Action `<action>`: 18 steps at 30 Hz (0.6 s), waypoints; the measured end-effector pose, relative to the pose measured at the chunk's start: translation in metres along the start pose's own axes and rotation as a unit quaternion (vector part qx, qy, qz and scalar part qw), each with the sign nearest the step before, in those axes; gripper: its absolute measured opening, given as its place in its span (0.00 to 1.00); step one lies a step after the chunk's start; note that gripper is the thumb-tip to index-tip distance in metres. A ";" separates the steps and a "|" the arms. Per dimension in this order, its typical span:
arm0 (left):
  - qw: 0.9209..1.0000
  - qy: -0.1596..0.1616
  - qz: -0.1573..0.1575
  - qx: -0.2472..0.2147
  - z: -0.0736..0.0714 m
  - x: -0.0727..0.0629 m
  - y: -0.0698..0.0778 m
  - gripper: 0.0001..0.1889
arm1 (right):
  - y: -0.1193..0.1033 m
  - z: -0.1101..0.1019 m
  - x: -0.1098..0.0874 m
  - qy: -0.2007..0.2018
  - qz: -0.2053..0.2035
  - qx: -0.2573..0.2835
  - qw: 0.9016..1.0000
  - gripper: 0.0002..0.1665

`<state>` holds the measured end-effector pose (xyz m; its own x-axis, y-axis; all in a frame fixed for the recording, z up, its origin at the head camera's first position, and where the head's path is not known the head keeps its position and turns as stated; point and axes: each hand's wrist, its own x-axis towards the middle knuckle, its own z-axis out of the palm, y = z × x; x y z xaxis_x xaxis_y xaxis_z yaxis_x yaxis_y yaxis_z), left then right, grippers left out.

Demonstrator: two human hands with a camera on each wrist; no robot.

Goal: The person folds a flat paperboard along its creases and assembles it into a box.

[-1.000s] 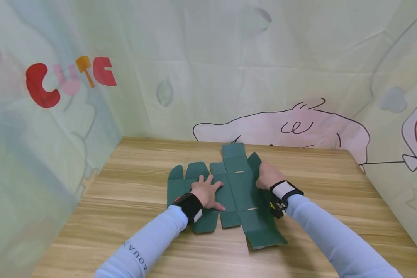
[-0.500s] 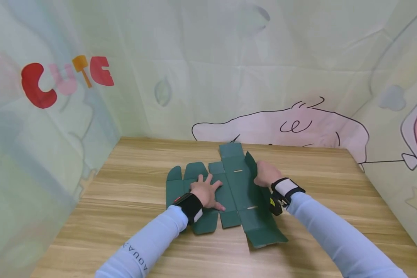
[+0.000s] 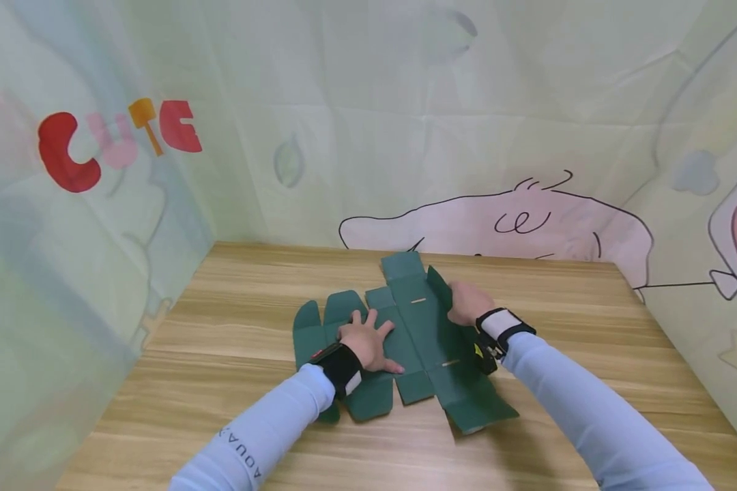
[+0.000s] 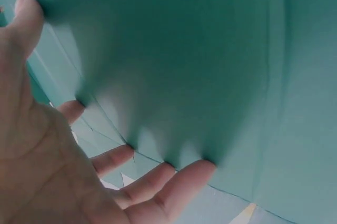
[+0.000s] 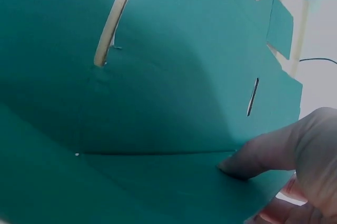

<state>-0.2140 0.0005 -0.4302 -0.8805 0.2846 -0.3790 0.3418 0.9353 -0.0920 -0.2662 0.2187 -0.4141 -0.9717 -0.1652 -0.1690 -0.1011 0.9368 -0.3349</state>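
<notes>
A dark green flat cardboard box blank (image 3: 405, 341) lies on the wooden table, with rounded tabs on its left part. My left hand (image 3: 365, 344) rests on that part with fingers spread; in the left wrist view its fingertips (image 4: 202, 169) press the green card. Along the right side a long flap (image 3: 447, 320) stands folded up, and my right hand (image 3: 469, 303) grips its edge. In the right wrist view, the right thumb (image 5: 253, 158) lies on the flap's inner face just by the crease, with the other fingers behind it. Two narrow slots (image 5: 113, 24) cut the panel beside the crease.
The wooden table (image 3: 221, 409) meets a pale printed cloth (image 3: 282, 136) at its back edge. The same cloth hangs on both sides. A black wrist strap with a small camera (image 3: 485, 354) sits under the right wrist, close to the flap.
The box blank has turned slightly counterclockwise, its far tab shifting left and its near end right. The gripped flap leans further inward, and my right hand has moved slightly left with it.
</notes>
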 end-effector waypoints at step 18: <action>0.999 0.031 0.031 0.008 0.001 0.004 -0.007 0.43 | 0.001 -0.003 0.013 -0.005 -0.015 -0.022 1.000 0.30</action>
<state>-0.2196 -0.0053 -0.4314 -0.8764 0.3544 -0.3260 0.4008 0.9121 -0.0861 -0.2797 0.2183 -0.4139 -0.9659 -0.1967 -0.1686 -0.1400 0.9438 -0.2993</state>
